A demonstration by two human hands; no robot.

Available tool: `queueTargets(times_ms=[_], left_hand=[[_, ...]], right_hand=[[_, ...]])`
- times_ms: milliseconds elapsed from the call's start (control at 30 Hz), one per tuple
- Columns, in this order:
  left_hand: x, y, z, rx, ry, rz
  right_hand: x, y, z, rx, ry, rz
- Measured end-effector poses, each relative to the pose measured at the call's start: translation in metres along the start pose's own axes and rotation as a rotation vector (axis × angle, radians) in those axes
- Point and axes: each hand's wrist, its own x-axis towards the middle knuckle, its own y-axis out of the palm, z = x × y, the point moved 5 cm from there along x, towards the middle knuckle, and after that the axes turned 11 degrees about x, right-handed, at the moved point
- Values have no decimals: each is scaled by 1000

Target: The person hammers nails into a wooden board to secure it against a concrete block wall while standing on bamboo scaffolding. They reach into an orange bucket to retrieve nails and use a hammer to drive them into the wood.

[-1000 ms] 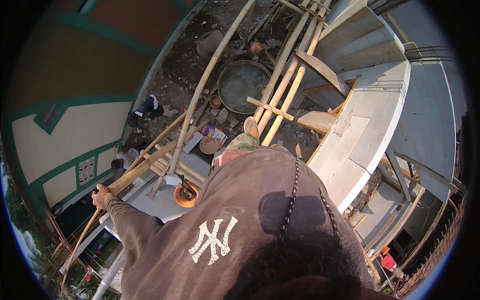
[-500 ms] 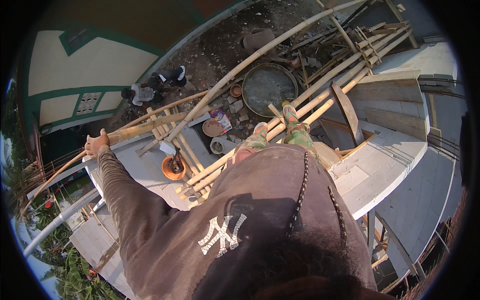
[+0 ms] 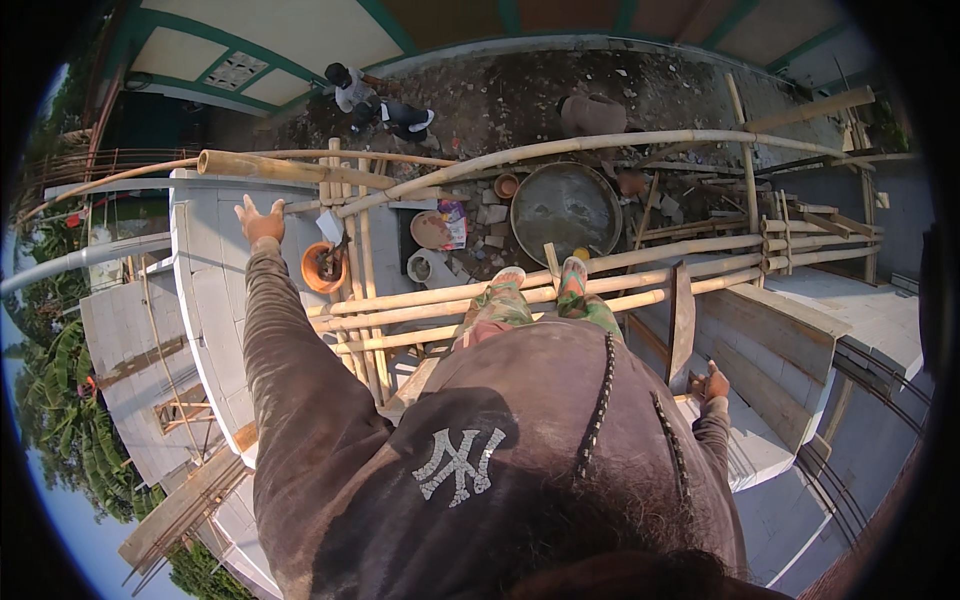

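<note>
My left hand (image 3: 262,222) is stretched out over the pale block wall (image 3: 213,258), empty, its fingers spread. Just beyond it lies the thick cut end of a bamboo pole (image 3: 285,168), apart from the fingers. An orange bucket (image 3: 325,267) with something dark inside stands to the right of that hand. Low on my right side, my right hand (image 3: 710,384) hangs near an upright wooden board (image 3: 681,325). Its fingers are partly bent and apart, with nothing visible in them. My sandalled feet rest on bamboo poles (image 3: 430,308).
Below lies a large round tub (image 3: 566,212) of grey wet mix, beside a white bucket (image 3: 428,268) and a small clay-coloured pot (image 3: 507,186). A long bamboo rail (image 3: 600,146) crosses ahead. Two people (image 3: 375,105) (image 3: 592,115) are on the ground beyond it.
My view has swung to the left-right level. My left hand has come off the thick bamboo pole and is now open over the wall. My right hand has come into sight.
</note>
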Motion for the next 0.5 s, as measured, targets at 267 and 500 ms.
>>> queueTargets(times_ms=[267,500], left_hand=[[-259,219,102,96,221,806],[-510,233,34,225,763,1047]], right_hand=[[37,66,63,-76,-81,173],[65,83,34,-479,-184,358]])
